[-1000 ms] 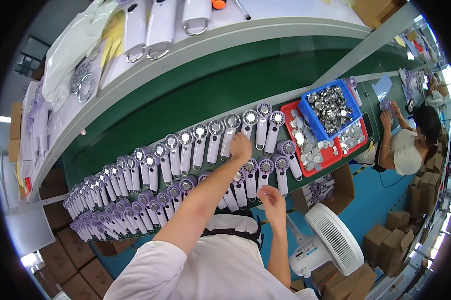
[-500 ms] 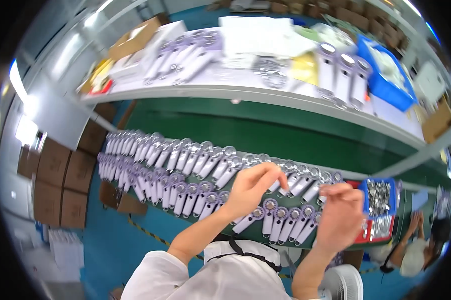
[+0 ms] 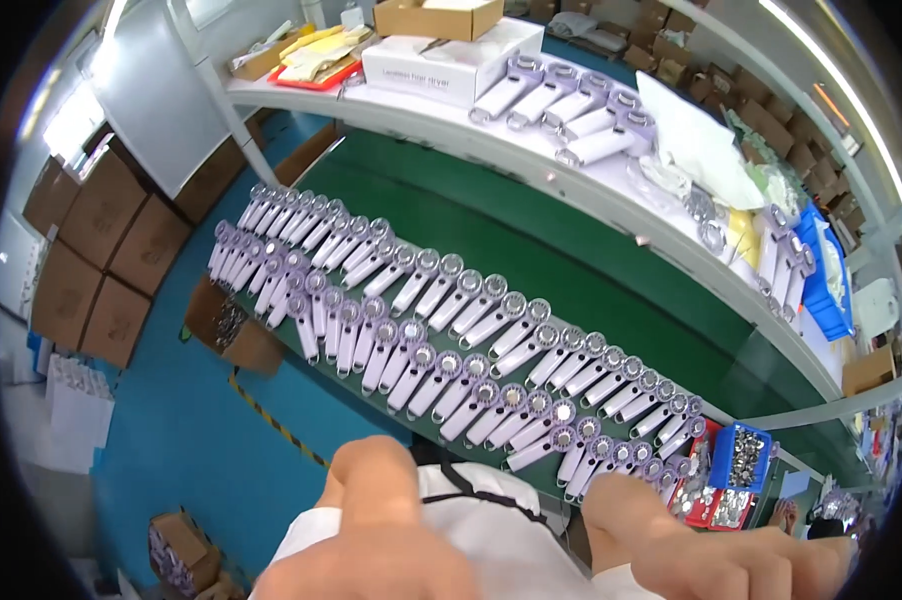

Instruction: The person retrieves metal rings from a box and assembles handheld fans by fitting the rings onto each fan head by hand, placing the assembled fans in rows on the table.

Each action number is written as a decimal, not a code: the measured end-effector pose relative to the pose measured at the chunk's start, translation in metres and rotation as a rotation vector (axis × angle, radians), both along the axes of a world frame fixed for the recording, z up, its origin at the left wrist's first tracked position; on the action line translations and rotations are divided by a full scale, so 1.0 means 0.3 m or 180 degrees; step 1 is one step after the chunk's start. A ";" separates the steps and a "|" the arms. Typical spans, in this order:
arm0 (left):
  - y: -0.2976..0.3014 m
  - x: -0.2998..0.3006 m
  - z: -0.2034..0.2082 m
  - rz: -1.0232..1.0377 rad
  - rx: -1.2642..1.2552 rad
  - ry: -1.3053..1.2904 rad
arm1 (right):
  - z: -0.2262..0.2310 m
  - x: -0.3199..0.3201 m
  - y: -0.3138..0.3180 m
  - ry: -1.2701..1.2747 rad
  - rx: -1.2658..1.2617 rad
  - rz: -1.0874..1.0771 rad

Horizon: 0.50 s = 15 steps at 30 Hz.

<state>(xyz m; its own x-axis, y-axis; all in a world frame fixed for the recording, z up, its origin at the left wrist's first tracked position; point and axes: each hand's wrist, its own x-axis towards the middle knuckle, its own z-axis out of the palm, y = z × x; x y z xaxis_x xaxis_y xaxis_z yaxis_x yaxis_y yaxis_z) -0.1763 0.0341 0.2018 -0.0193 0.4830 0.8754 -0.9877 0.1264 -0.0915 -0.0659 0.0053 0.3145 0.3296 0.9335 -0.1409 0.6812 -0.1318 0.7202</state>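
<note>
My left hand [image 3: 371, 560] is raised large and blurred at the lower edge; its fingers are cut off by the frame. At the lower right, my right hand [image 3: 736, 565] is also close up, its fingers bent at the knuckles and their tips out of sight. Nothing shows in either hand. Beyond them lie long rows of small hair dryers [image 3: 461, 298] with white handles and round heads; those in the nearer row, like this purple-headed hair dryer [image 3: 416, 375], lie closest to my hands. Both hands appear apart from the rows.
Green bench [image 3: 421, 210] under the rows. Raised white shelf [image 3: 411, 105] bearing a white carton [image 3: 441, 70], more dryers and a blue basket [image 3: 826, 275]. At the right, a blue bin [image 3: 721, 470] of metal-looking parts beside red trays. Brown boxes [image 3: 81, 215] are stacked left; an open carton [image 3: 196, 550] is on the floor.
Both hands have come back from over the dryers toward me, to the lower edge. The view has turned left, so more of the left side shows.
</note>
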 end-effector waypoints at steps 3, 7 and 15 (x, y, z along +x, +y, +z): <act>0.063 -0.113 -0.011 -0.0007 0.0168 -0.0176 | -0.122 -0.053 0.159 -0.2982 -0.2611 -0.4854; 0.120 -0.324 -0.008 0.0375 0.0327 -0.0243 | -0.248 -0.079 0.147 -0.7032 -0.0397 -0.5010; 0.258 -0.599 -0.225 0.1207 -0.0921 0.2143 | -0.343 -0.211 0.194 -0.8424 -0.1349 -0.3607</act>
<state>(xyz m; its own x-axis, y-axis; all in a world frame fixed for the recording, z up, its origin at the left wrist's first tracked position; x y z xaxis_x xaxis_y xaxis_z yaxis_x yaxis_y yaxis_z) -0.3561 0.1116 0.1344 0.2580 0.7574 0.5998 -0.8136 -0.1644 0.5576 -0.1292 0.0636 0.2115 0.0341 0.5686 0.8219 -0.7504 0.5578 -0.3547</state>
